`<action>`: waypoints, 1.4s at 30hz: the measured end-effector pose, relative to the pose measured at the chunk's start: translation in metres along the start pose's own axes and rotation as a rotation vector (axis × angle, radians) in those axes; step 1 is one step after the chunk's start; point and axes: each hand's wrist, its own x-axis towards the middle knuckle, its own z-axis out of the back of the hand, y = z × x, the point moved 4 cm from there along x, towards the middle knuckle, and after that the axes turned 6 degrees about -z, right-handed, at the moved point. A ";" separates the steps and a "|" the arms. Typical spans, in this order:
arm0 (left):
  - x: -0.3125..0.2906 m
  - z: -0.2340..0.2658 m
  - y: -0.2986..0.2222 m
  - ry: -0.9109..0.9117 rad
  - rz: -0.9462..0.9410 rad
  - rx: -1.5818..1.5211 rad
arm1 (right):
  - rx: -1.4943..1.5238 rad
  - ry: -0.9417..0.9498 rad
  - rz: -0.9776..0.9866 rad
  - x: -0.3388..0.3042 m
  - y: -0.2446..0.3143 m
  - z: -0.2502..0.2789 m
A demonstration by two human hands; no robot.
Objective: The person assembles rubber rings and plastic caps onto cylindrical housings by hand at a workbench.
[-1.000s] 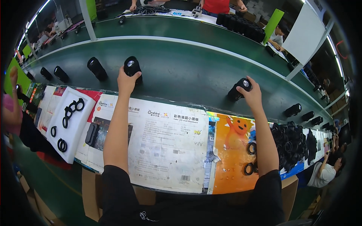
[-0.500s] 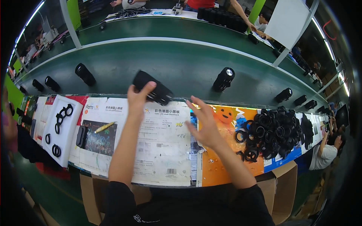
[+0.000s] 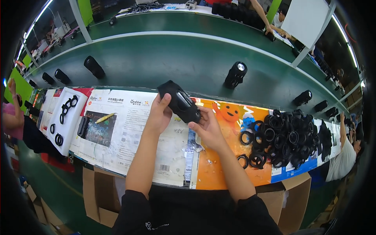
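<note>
Above the near workbench I hold a black cylindrical device, which looks like a portable speaker, tilted with its right end lower. My left hand is closed around its left end, thumb on the near side. The fingers and thumb of my right hand grip its lower right end. A glossy panel shows on its upper side. Right of my hands lies a heaped pile of black rings, several of them loose at its left edge. The fingers behind the device are partly hidden.
A similar black cylinder with a silver top stands on the green conveyor; others are spaced along it. At left lie a white foam tray with rings, a yellow pen and a small black block. Cardboard boxes sit below the bench. Co-workers are nearby.
My right hand, open and apart before, has closed on the device's right end. The device has moved right and nearer to me, turning so its glossy panel shows.
</note>
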 end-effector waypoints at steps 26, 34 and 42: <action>-0.027 -0.005 -0.005 0.214 -0.153 -0.164 | -0.277 -0.070 0.110 -0.028 -0.015 -0.036; -0.025 -0.003 0.002 0.275 -0.117 -0.193 | -0.265 -0.048 0.122 -0.027 -0.012 -0.038; -0.028 -0.007 0.008 0.250 -0.135 -0.184 | -0.225 -0.032 0.108 -0.027 -0.013 -0.036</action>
